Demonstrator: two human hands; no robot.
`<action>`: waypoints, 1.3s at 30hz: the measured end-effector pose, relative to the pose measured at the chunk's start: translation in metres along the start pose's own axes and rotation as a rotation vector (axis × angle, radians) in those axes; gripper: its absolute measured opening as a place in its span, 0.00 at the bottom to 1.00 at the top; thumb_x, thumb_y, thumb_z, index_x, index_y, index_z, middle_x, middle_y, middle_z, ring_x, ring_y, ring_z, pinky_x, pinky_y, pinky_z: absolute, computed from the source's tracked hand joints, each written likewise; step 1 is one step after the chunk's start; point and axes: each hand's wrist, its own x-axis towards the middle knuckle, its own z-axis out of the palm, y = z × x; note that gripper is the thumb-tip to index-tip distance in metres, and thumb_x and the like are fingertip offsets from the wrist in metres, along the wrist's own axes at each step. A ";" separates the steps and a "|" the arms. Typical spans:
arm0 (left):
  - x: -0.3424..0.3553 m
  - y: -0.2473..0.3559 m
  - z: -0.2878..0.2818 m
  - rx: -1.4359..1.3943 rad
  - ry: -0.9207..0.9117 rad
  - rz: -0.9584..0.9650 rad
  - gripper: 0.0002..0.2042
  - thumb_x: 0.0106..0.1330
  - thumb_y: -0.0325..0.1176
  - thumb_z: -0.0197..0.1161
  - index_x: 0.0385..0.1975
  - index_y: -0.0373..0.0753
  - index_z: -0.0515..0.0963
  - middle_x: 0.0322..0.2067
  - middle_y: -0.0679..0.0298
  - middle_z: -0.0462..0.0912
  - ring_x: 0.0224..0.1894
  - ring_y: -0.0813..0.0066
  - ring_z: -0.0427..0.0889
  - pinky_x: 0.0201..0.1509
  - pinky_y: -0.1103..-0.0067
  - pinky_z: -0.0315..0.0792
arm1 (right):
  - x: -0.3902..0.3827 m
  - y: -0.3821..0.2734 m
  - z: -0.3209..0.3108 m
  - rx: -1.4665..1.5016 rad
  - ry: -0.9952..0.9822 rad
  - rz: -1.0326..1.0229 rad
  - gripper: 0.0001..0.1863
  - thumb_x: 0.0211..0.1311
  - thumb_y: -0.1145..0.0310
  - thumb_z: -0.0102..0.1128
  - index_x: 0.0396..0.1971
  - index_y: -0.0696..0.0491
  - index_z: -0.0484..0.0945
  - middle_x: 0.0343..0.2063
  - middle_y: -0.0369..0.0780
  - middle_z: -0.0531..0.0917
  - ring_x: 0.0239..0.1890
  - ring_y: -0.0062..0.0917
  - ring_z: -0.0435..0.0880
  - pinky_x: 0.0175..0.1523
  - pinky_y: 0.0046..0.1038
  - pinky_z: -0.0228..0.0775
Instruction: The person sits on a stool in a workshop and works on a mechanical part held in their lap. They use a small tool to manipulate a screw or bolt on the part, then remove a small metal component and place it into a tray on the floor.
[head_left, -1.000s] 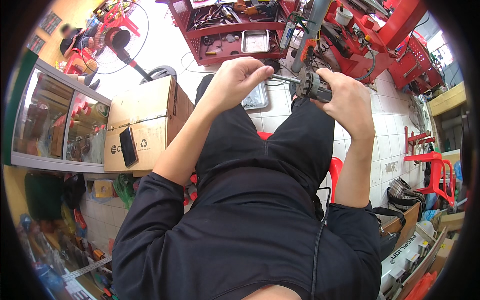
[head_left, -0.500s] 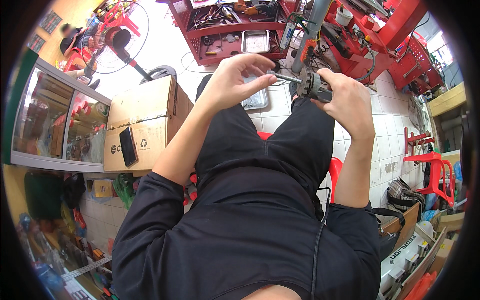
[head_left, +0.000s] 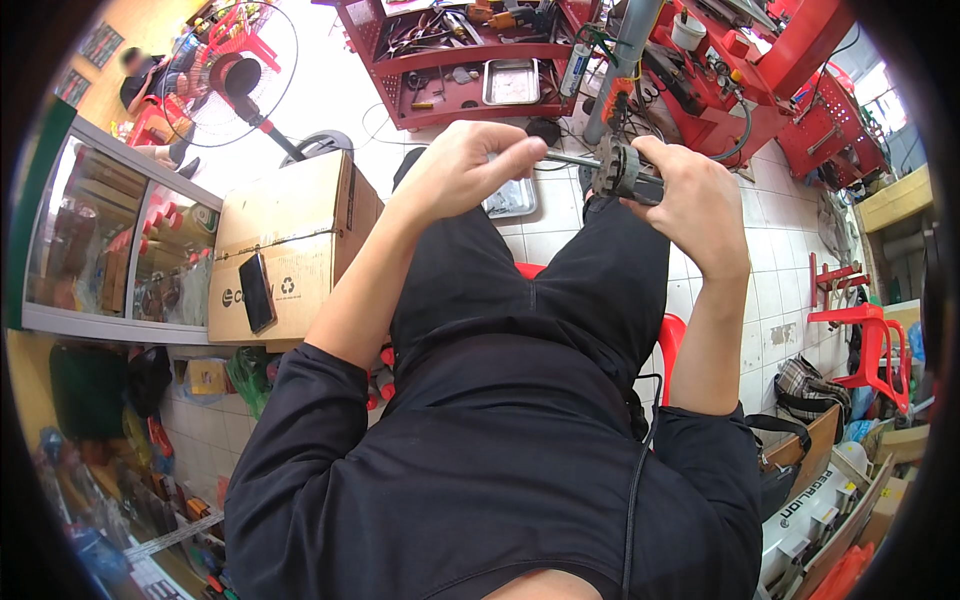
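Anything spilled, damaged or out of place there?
Nothing stands out around the left hand, the right hand or the dark metal part it grips. The oddity is a grey patch on the white floor tiles, left of the red stool: it breaks their pale surface; stain or damage, I cannot tell.

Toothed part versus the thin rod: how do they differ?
The toothed part is wide and round; the thin rod is slim and straight. The toothed part looks dark grey, the thin rod brighter. The right hand holds the toothed part; the left hand pinches the thin rod's outer end. Both look metallic.
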 end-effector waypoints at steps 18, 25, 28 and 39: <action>0.000 0.010 -0.005 0.140 0.026 -0.037 0.14 0.61 0.42 0.63 0.38 0.38 0.79 0.29 0.62 0.82 0.33 0.74 0.80 0.38 0.76 0.71 | -0.001 0.004 0.002 -0.001 0.014 -0.009 0.21 0.43 0.66 0.71 0.41 0.49 0.78 0.29 0.43 0.84 0.34 0.37 0.83 0.39 0.35 0.74; -0.004 0.008 0.002 0.126 0.136 0.262 0.16 0.63 0.41 0.60 0.39 0.34 0.79 0.31 0.59 0.83 0.34 0.72 0.81 0.38 0.77 0.71 | 0.000 0.002 0.000 0.012 -0.012 0.015 0.21 0.43 0.65 0.71 0.41 0.49 0.78 0.30 0.43 0.84 0.35 0.37 0.83 0.40 0.35 0.74; -0.001 0.008 -0.002 0.221 0.049 0.059 0.16 0.62 0.42 0.61 0.39 0.34 0.78 0.31 0.59 0.83 0.34 0.72 0.82 0.39 0.76 0.72 | 0.000 0.002 -0.001 -0.002 -0.026 0.022 0.22 0.43 0.65 0.72 0.41 0.49 0.78 0.30 0.43 0.84 0.35 0.37 0.83 0.40 0.35 0.74; -0.001 0.001 -0.005 0.212 0.036 0.106 0.12 0.61 0.40 0.63 0.34 0.35 0.78 0.27 0.59 0.81 0.33 0.71 0.81 0.36 0.73 0.72 | -0.001 0.002 -0.001 0.001 0.000 0.007 0.22 0.43 0.65 0.72 0.41 0.49 0.78 0.30 0.43 0.84 0.34 0.38 0.83 0.39 0.36 0.73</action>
